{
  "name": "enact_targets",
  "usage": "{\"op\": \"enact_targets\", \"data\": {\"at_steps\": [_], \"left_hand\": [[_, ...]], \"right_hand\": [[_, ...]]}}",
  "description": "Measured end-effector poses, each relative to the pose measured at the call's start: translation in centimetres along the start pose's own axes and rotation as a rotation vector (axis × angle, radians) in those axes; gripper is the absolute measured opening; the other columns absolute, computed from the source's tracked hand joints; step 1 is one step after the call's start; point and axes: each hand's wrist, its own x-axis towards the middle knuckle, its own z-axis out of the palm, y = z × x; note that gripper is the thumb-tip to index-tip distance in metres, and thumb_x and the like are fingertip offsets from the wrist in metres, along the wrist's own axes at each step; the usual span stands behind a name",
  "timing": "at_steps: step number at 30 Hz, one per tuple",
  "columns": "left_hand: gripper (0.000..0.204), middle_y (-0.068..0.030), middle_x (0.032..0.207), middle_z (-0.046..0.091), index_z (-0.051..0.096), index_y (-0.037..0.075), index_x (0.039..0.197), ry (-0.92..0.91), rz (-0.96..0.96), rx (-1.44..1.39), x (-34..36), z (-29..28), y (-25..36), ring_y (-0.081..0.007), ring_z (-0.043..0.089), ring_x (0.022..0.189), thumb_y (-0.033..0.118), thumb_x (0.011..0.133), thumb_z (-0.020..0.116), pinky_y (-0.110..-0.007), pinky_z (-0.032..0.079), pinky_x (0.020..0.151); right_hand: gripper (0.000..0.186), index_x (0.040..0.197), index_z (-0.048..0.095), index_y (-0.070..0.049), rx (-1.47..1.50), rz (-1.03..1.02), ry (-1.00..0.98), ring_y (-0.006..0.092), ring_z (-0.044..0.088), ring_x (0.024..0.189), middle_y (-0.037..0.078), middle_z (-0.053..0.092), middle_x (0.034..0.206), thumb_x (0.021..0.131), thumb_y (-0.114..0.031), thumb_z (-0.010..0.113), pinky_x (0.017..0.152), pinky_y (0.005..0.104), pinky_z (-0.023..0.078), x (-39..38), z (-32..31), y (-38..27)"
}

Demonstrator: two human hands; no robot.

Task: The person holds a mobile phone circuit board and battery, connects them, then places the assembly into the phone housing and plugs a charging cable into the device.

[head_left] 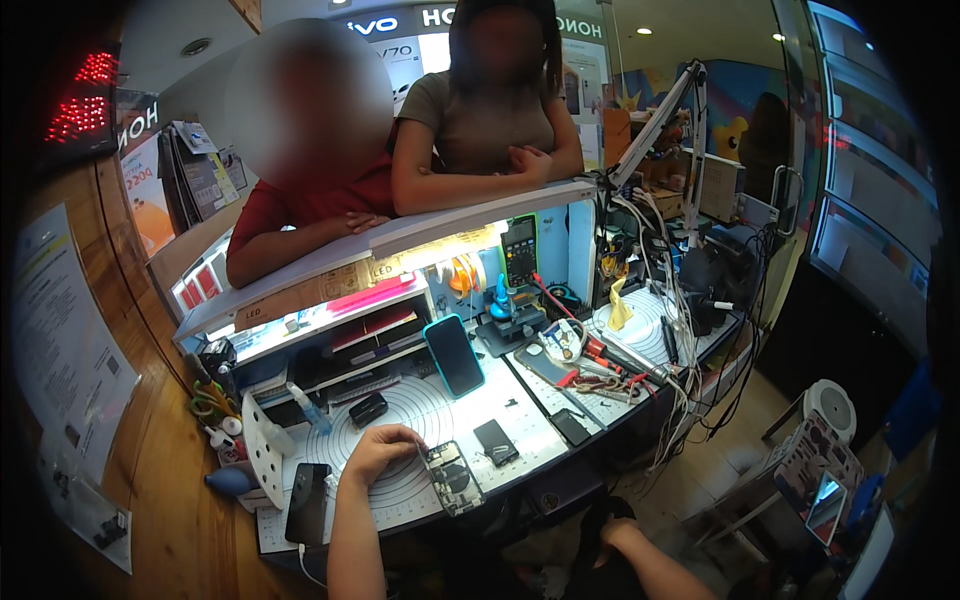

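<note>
My left hand [380,452] reaches over the white work mat, its fingers closed at the upper left corner of an opened phone [455,482]. The phone's inner board and parts show, and it lies near the desk's front edge. My right hand [618,532] is low, off the desk, beside something black near my lap; its fingers are mostly hidden. Right of the opened phone lies a dark phone-sized panel [496,442]. A black phone [307,505] with a white cable is left of my left forearm. Behind, a phone in a teal case [454,357] leans upright.
A small black object [368,408] and a clear bottle [309,410] stand behind my left hand. Pliers and cables [600,370] crowd the right, near another dark phone [570,427]. A multimeter [520,250] stands at the back. Two people lean on the counter shelf [480,215].
</note>
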Motion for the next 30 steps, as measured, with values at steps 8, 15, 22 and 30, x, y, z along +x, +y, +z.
{"op": "enact_targets", "data": {"at_steps": [8,15,22,30], "left_hand": [[0.016,-0.0097,0.099,0.075,0.073,-0.004,0.100,-0.013,-0.010,-0.023,0.0,0.1,0.2,-0.0159,0.070,0.095,-0.008,0.086,0.066,-0.027,0.055,0.090],[0.016,-0.0095,0.099,0.075,0.074,-0.004,0.101,0.005,-0.019,-0.024,-0.6,-0.1,0.3,-0.0148,0.070,0.094,-0.008,0.087,0.065,-0.026,0.055,0.089],[0.016,-0.0091,0.099,0.075,0.074,-0.004,0.101,0.004,-0.019,-0.041,0.0,0.2,0.1,-0.0141,0.070,0.093,-0.008,0.088,0.065,-0.025,0.055,0.087],[0.015,-0.0091,0.099,0.074,0.074,-0.004,0.100,-0.001,-0.018,-0.040,-0.1,0.4,0.5,-0.0146,0.070,0.094,-0.008,0.088,0.066,-0.026,0.055,0.089]], "right_hand": [[0.153,0.163,0.002,-0.003,-0.005,-0.037,0.003,0.0352,0.061,0.128,0.014,0.048,0.156,0.056,-0.062,0.094,0.102,0.0548,0.053,-0.8,-0.4,0.1],[0.152,0.164,0.001,-0.005,0.054,0.006,-0.059,0.0346,0.060,0.130,0.014,0.049,0.155,0.057,-0.062,0.094,0.102,0.0541,0.053,-4.4,-2.3,-0.6],[0.151,0.164,0.001,-0.006,0.011,-0.007,-0.011,0.0347,0.060,0.130,0.013,0.048,0.156,0.058,-0.061,0.094,0.102,0.0538,0.053,-1.1,-0.5,0.1],[0.152,0.164,-0.001,-0.007,0.014,0.006,-0.025,0.0347,0.059,0.131,0.012,0.046,0.157,0.057,-0.061,0.094,0.102,0.0541,0.053,-0.5,-0.4,0.0]]}}
